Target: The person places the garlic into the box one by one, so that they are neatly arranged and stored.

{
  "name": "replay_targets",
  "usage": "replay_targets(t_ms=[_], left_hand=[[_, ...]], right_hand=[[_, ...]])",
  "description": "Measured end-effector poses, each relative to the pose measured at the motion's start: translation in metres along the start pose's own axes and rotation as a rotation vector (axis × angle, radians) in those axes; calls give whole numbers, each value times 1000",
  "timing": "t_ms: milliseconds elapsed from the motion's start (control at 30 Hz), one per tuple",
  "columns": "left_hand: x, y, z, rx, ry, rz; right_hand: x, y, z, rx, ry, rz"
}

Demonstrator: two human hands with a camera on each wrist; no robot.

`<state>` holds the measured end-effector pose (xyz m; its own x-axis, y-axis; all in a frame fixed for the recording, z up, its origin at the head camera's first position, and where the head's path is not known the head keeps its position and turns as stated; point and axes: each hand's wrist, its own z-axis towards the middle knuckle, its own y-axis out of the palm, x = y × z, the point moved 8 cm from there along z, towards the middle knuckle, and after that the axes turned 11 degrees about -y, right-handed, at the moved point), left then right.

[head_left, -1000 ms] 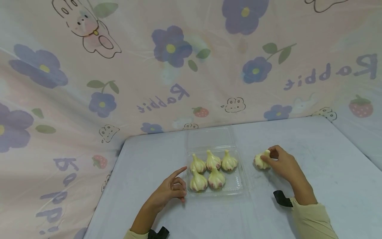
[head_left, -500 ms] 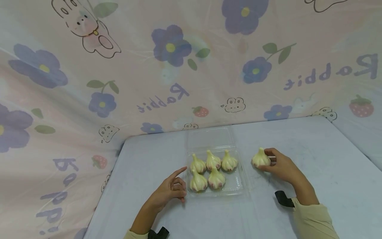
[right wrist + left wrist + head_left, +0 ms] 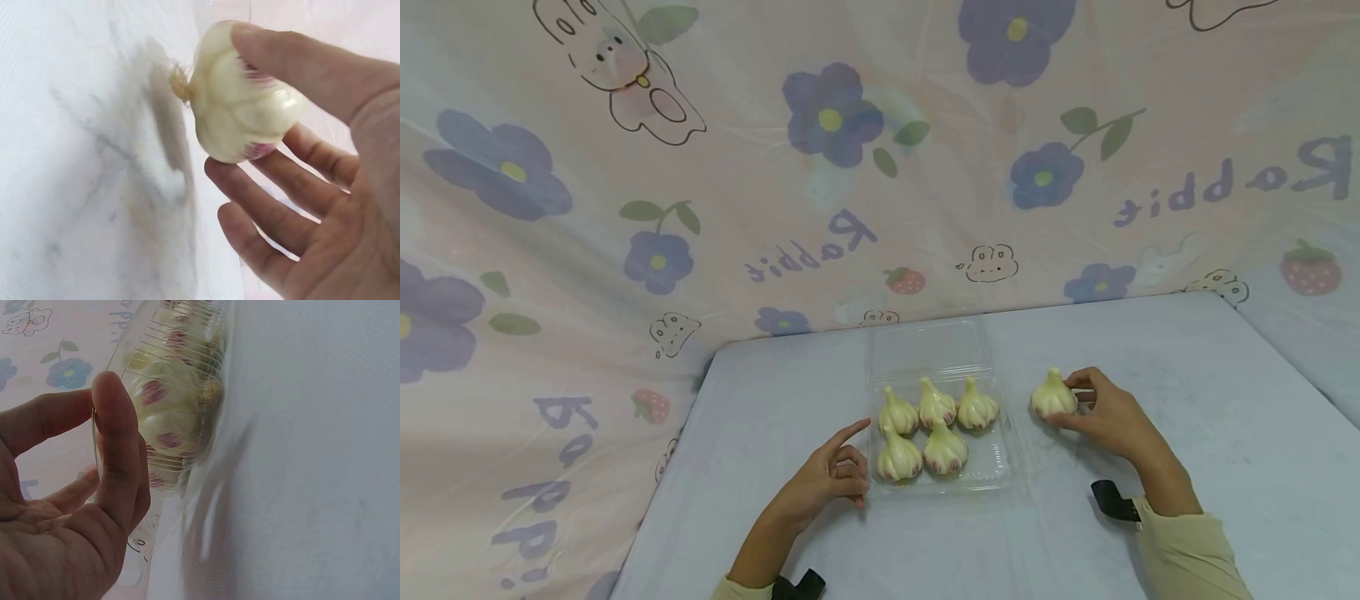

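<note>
My right hand [image 3: 1108,415] holds a garlic bulb [image 3: 1054,394] between thumb and fingertips, to the right of a clear plastic box. In the right wrist view the bulb [image 3: 240,100] has purple streaks, and its root tuft [image 3: 180,82] faces the white surface, with a shadow beside it. The clear box [image 3: 992,479] holds several garlic bulbs [image 3: 936,404] in two rows, stems up. At its left edge, my left hand [image 3: 826,483] pinches the rim; in the left wrist view the thumb [image 3: 115,437] lies against the clear wall.
The box's clear lid [image 3: 928,343] lies folded back towards the rear of the white table [image 3: 1225,400]. Behind the table hangs a curtain [image 3: 925,200] printed with flowers and rabbits. A black wrist mount [image 3: 1112,500] juts out under the right forearm.
My right hand's fingers have shifted from the bulb's stem to its side. The bulb now stands more upright and slightly further left. My left hand has stayed in place.
</note>
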<state>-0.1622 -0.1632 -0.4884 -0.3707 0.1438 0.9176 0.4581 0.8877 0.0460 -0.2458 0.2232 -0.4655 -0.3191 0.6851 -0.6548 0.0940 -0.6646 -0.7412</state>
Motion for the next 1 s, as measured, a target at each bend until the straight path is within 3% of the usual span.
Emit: replay_targets(t_ms=[367,1000], left_hand=[[1,0,-1,-2,4,-10],[1,0,-1,-7,4,-7]], right_hand=[[-8,-6,-1,12,-5,4],[-39,-38,-11,46,-53,-29]])
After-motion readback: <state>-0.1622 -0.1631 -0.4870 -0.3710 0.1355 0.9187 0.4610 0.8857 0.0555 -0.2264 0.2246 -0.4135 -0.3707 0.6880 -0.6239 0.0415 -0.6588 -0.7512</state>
